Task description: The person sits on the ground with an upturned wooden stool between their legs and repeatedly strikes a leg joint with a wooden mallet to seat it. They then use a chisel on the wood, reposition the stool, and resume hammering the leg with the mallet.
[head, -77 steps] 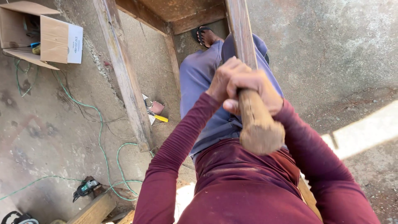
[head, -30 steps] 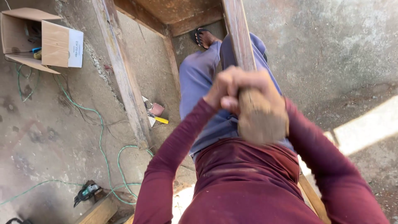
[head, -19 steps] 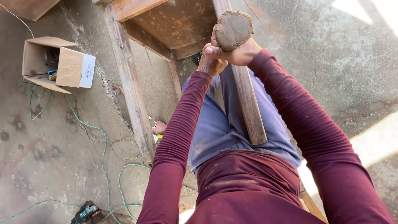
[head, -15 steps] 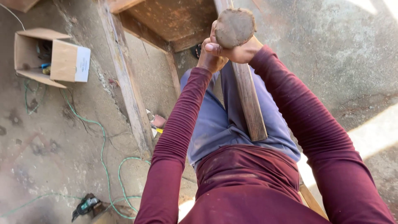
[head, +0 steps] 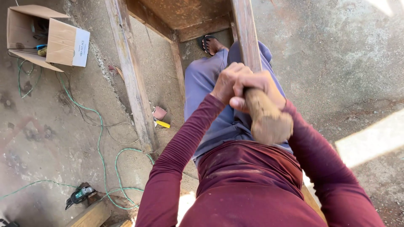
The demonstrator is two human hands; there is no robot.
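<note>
**Mallet swung back down against the upright post**

Half a second ago both hands held the wooden mallet (head: 267, 115) raised high, its round head up by the frame's boarded top. Now it is down at waist height, head toward the camera, handle running up along the wooden post (head: 246, 35). The left hand (head: 227, 84) and right hand (head: 263, 86) are both clenched around the handle, touching each other; a striking swing appears to be underway, and whether the head has met the post cannot be told.

Left of the grip stands a second wooden leg (head: 132, 80) of the same frame. Beyond it, on the concrete floor (head: 345, 54), lie a green cable (head: 101, 138), an open cardboard box (head: 46, 38) and a power tool (head: 78, 195). The person's sandalled foot (head: 212, 44) rests just beside the post, directly ahead of the grip, close to the swing.
</note>
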